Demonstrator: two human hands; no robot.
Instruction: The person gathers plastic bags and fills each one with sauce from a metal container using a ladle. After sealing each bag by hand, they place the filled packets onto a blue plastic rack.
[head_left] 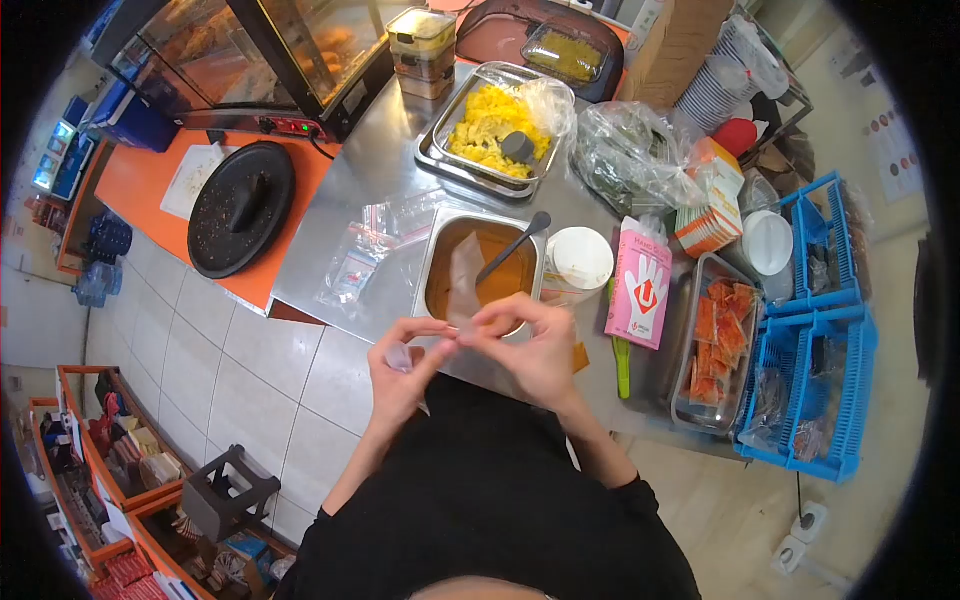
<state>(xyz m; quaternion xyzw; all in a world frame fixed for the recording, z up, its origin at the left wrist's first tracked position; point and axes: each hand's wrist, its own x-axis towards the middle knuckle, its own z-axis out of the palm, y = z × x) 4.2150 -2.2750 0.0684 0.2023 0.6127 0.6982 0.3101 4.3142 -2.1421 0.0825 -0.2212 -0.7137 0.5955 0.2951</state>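
My left hand [405, 365] and my right hand [530, 345] meet at their fingertips, close to the near edge of the steel counter. Both are closed in a pinch on a thin, translucent plastic bag [465, 275], narrow and limp, which stretches up in front of a steel pan [433, 235] of brown sauce. More crumpled translucent plastic [398, 357] shows in the left palm. Inside the pan rests a dark ladle [515, 245], its handle leaning over the right rim. A white-lidded tub [580, 258] stands just right of the pan.
Clear zip bags [355, 265] lie left of the pan. Behind it is a tray of yellow food [490, 125] with a dark scoop. To the right are a pink glove box [640, 285], a container of orange sachets [720, 345] and blue baskets [810, 385]. A black lid [225, 225] rests on the orange counter.
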